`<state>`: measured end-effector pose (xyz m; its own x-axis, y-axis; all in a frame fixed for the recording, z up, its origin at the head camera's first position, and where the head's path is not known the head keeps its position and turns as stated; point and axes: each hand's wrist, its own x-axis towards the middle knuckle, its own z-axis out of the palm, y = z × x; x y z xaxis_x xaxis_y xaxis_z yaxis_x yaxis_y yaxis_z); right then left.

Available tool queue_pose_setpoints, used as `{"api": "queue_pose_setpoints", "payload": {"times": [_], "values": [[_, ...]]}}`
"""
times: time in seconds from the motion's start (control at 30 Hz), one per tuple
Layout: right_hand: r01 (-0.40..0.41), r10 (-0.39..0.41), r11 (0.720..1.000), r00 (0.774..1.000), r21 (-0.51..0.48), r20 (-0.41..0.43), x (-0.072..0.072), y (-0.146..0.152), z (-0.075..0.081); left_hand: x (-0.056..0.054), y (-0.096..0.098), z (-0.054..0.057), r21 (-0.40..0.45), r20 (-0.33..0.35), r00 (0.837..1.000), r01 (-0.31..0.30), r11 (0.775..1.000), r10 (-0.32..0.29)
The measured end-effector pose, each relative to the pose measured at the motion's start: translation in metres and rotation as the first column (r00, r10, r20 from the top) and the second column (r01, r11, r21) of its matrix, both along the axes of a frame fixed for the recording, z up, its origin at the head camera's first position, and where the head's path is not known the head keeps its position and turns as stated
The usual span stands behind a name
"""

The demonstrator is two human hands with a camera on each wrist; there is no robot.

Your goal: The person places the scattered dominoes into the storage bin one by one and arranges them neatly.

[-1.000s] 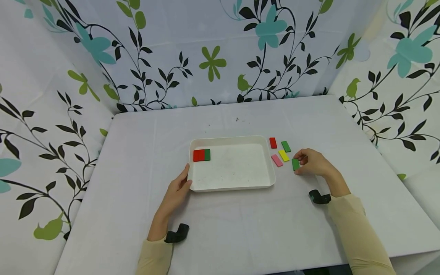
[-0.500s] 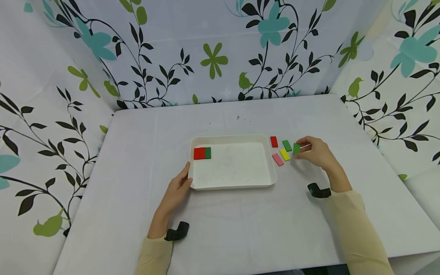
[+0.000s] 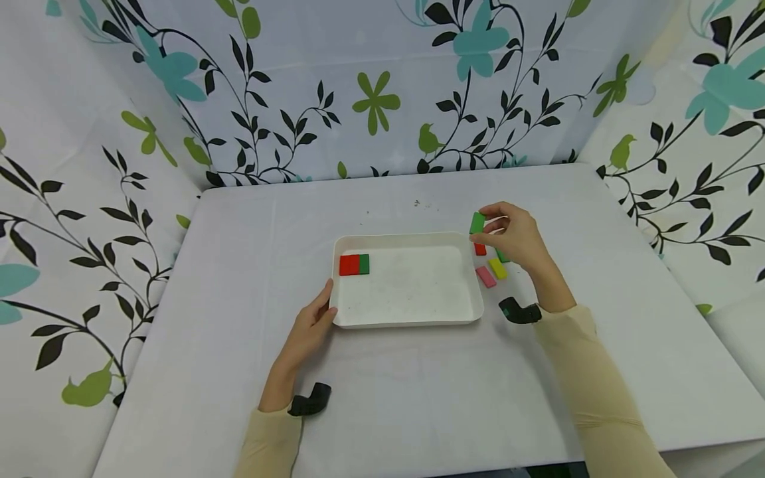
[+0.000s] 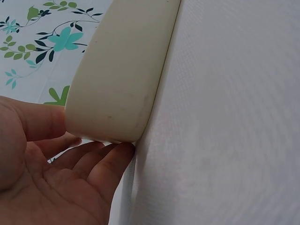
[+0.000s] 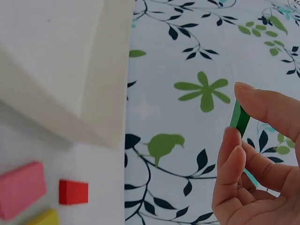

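Observation:
My right hand [image 3: 515, 234] pinches a green block [image 3: 477, 223] between thumb and fingers, above the tray's far right corner. The right wrist view shows this green block [image 5: 239, 118] edge-on at the fingertips. My left hand [image 3: 307, 332] grips the left end of a white rectangular tray [image 3: 412, 316]. From the left wrist, thumb and fingers [image 4: 112, 166] are seen at the tray's rounded corner [image 4: 110, 108]. Inside the tray, at upper left, red blocks [image 3: 349, 265] lie against a green block [image 3: 364, 264]; how many red ones I cannot tell.
Right of the tray lie a red block [image 3: 480, 249], a pink block [image 3: 486, 277], a yellow block [image 3: 497, 268] and another green block [image 3: 501, 256], partly behind my right hand. A white cloth covers the table [image 3: 406, 392]. Patterned curtains [image 3: 287, 86] stand behind and beside it.
My right hand has lifted the green block off the table and carried it away from me and leftward, past the loose blocks. My left hand stays on the tray.

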<state>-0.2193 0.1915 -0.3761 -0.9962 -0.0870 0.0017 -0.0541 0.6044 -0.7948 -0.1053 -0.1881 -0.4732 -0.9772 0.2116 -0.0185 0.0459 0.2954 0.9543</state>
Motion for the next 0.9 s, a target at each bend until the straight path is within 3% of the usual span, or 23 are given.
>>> {"api": "queue_pose_setpoints", "payload": {"times": [0.37, 0.53, 0.67, 0.9], "values": [[-0.156, 0.153, 0.985, 0.987, -0.079, -0.042, -0.015, -0.072, 0.008, 0.001, -0.003, -0.002, 0.022, -0.014, 1.000, 0.016, 1.000, -0.015], [-0.208, 0.207, 0.977, 0.978, -0.049, -0.033, -0.020, -0.102, -0.003, 0.000, -0.002, -0.001, 0.021, -0.003, 1.000, 0.005, 1.000, -0.005], [-0.228, 0.229, 0.973, 0.973, -0.027, 0.023, -0.023, -0.122, -0.015, -0.001, -0.001, 0.000, 0.014, 0.000, 1.000, 0.000, 1.000, 0.000], [-0.249, 0.249, 0.968, 0.966, -0.016, 0.071, -0.028, -0.141, -0.030, 0.001, -0.003, 0.001, 0.024, -0.014, 1.000, 0.002, 1.000, -0.002]]}}
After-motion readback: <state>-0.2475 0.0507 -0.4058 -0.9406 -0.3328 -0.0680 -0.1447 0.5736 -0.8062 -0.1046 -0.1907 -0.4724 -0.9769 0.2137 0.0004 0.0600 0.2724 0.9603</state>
